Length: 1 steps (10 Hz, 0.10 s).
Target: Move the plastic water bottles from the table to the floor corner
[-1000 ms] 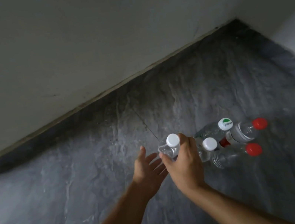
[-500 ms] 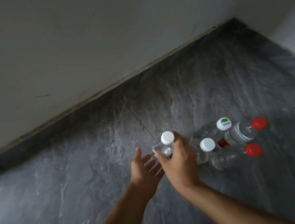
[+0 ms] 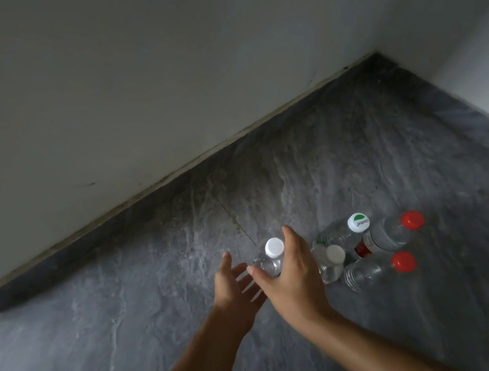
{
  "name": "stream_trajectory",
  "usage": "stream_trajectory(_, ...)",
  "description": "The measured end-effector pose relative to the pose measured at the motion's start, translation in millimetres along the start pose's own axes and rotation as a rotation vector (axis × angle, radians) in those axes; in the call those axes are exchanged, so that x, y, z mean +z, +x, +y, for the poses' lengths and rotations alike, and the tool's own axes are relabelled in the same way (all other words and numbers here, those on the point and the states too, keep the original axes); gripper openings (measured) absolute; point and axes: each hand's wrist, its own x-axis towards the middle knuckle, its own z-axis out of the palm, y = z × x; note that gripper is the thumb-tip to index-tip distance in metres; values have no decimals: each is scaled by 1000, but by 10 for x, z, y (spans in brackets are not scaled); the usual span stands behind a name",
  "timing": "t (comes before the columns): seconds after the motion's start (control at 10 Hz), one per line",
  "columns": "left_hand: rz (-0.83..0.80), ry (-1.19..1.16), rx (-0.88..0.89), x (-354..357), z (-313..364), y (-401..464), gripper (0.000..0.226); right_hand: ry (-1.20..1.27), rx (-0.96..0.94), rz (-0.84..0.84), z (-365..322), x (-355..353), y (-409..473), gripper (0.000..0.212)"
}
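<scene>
Grey stone-patterned floor is seen meeting two pale walls, the corner lying at upper right. A clear plastic bottle with a plain white cap is gripped by the right hand, thumb on its near-left side and fingers curled round the far side; the bottle is held roughly upright, low above the floor, though contact with the floor cannot be told. The left hand is held just beside it, palm up and fingers spread, holding nothing; whether it touches the bottle cannot be told.

Four more bottles are grouped on the floor immediately right of the held one, short of the corner itself. A second white-capped bottle is noted just beside the right hand's knuckles. Behind it a bottle with a green-and-white printed cap is seen. Two red-capped bottles are set furthest right: the farther one, with a red label band, and the nearer one. All four appear tilted outward under the wide lens, so their true stance cannot be judged. Both bare forearms are seen entering from the lower edge.
</scene>
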Motion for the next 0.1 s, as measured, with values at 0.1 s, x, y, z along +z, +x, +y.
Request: stream_trajectory(0.1, 71, 232, 94, 48, 162, -244, 54, -19, -18, -81, -171, -242, 54, 86)
